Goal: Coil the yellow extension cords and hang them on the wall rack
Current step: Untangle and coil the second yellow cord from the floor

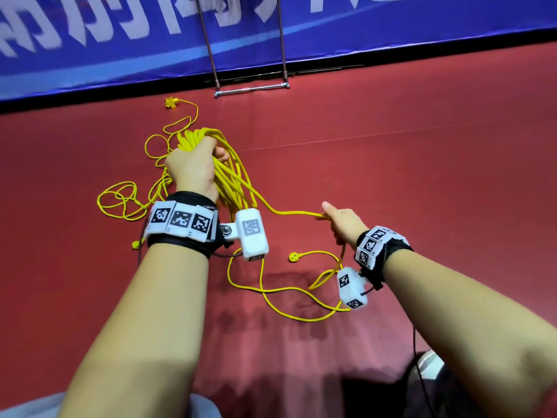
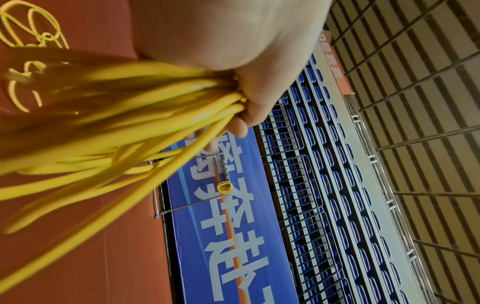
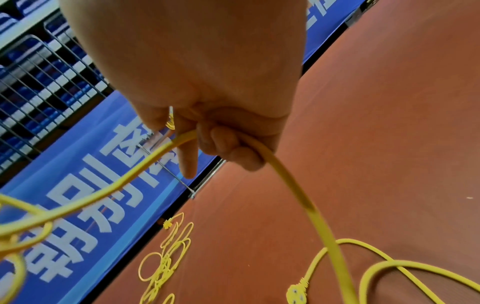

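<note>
While gathering loops: left hand [image 1: 193, 167] clenched round coil [image 1: 232, 182]; right hand [image 1: 343, 226] curled on cord [image 1: 289, 212] between both. Slack below right hand on floor [image 1: 422, 176]. Could snag on loose tangle beyond left hand, pulling loops free.

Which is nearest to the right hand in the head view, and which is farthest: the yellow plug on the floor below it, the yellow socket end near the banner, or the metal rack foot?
1. Yellow plug, on the floor just left of the right hand.
2. Yellow socket end, far left, near the blue banner.
3. Metal rack foot, at the banner's base; too close to the socket end to rank.
</note>
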A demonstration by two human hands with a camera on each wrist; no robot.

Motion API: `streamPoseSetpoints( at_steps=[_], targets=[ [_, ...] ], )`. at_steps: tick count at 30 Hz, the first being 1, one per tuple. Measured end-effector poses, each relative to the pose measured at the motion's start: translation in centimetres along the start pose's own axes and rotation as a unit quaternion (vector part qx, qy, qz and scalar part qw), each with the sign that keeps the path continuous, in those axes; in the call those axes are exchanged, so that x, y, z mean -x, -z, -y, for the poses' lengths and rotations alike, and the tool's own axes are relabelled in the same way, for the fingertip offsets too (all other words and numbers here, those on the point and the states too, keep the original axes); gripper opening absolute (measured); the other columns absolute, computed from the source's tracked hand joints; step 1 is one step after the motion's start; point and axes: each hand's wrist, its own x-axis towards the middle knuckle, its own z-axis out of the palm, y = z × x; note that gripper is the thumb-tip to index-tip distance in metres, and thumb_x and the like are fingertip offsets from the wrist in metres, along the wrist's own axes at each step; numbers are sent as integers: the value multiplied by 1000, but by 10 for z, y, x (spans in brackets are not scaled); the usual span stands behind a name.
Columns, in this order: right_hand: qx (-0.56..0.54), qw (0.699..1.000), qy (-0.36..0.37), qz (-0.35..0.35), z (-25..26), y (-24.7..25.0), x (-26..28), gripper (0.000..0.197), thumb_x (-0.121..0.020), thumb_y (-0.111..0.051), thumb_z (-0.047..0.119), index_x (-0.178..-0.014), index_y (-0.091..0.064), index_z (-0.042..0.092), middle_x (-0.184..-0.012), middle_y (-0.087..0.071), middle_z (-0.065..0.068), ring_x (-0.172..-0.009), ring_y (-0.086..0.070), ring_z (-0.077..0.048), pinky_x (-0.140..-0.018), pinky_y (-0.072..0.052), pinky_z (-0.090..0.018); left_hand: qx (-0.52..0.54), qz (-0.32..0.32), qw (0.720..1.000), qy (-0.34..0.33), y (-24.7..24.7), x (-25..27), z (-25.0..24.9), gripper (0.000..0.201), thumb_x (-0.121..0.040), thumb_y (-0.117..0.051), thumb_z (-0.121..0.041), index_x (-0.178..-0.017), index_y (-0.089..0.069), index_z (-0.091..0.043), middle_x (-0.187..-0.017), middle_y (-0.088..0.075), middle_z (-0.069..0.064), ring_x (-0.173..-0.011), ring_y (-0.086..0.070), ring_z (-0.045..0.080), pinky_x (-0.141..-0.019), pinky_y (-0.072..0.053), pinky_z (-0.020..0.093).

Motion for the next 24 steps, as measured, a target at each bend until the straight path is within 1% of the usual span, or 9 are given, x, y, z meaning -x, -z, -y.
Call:
streamPoseSetpoints(
  at_steps=[4, 6, 8, 11, 14, 16, 18, 21, 24],
  targets=[
    [60, 996, 62, -18, 13, 18, 6, 30, -90, -65, 38, -65, -69, 23, -37, -35, 10, -49, -35, -15, -53, -30, -29, 5, 26, 999, 27, 2, 4, 8, 24, -90, -56, -1, -67, -54, -10, -48, -53, -1, -47, -59, 16, -49, -46, 23],
    [101, 990, 92, -26, 18, 21, 7, 21, -86, -70, 37, -69, -70, 23, -45, -46, 11, -55, -43, -13, -56, -32, -27, 7, 35, 999, 42, 2, 5, 14, 24, -91, -57, -2, -69, -55, -10, -48, -52, -1, -42, -55, 15, -48, -46, 22],
    [130, 983, 120, -50, 24, 21, 7, 15, -83, -74, 35, -75, -71, 23, -64, -58, 9, -70, -53, -15, -66, -35, -25, 3, 46, 997, 55, -2, 5, 19, 24, -91, -58, -3, -69, -56, -10, -50, -52, 0, -39, -50, 13, -47, -44, 22],
    [135, 979, 122, -95, 40, 19, 8, 14, -83, -74, 29, -77, -71, 17, -70, -59, 6, -77, -56, -17, -67, -36, -24, -24, 65, 995, 66, -9, 4, 27, 23, -90, -59, -4, -69, -56, -9, -51, -51, 0, -37, -46, 12, -44, -42, 21],
    [118, 985, 83, -99, 58, 13, 2, 10, -89, -64, 18, -83, -71, 15, -75, -63, -1, -76, -58, -21, -67, -38, -25, -27, 90, 992, 85, -16, 3, 34, 22, -89, -61, -5, -68, -56, -10, -51, -50, 0, -39, -46, 13, -46, -42, 22],
    [25, 995, 47, -83, 69, 7, -4, 23, -88, -50, 5, -88, -71, 14, -70, -61, -4, -66, -57, -23, -59, -41, -27, -33, 107, 989, 95, -21, 2, 39, 22, -89, -62, -6, -68, -56, -12, -51, -50, -1, -41, -45, 13, -49, -41, 23],
    [-154, 987, 6, -47, 80, 2, -7, 32, -89, -38, -7, -102, -63, 9, -65, -56, -7, -56, -56, -21, -49, -39, -23, -40, 125, 986, 107, -25, 2, 43, 22, -88, -62, -6, -68, -56, -13, -49, -50, -2, -41, -46, 13, -49, -42, 24],
    [-331, 941, -57, 41, 90, 0, -9, 35, -93, -39, -13, -113, -48, 14, -80, -66, -8, -65, -65, -20, -55, -45, -27, -56, 158, 978, 123, -30, -2, 48, 21, -90, -62, -6, -72, -57, -14, -48, -51, -3, -43, -51, 14, -49, -46, 24],
    [-420, 897, -97, 102, 92, -3, -14, 17, -97, -45, -6, -109, -51, 6, -95, -69, -7, -72, -70, -20, -54, -52, -25, -87, 185, 971, 126, -34, -9, 56, 18, -91, -61, -7, -75, -57, -13, -49, -55, -3, -52, -61, 15, -55, -50, 27]
  ],
)
